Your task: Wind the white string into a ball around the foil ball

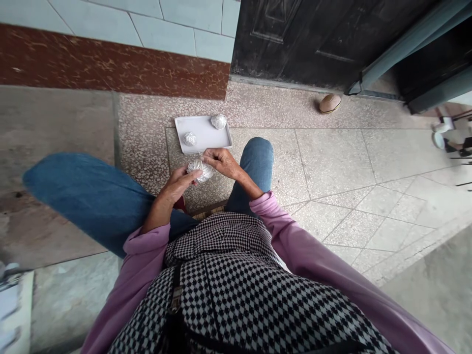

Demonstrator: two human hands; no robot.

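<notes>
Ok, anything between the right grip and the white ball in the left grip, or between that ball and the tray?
Nothing visible stands between the right grip and the ball; its fingers sit at the ball's far edge. Toward the tray, those fingers partly intrude; nothing else shows.

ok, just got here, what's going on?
A person is working on a shiny white ball of wound strand. The left hand holds it from the side, while the fingers of the right hand are pinched together at its upper edge; whether they grip a loose strand is too small to tell. Just beyond, a pale tray carries a smaller white ball toward its left side and another white ball at its far right corner.
</notes>
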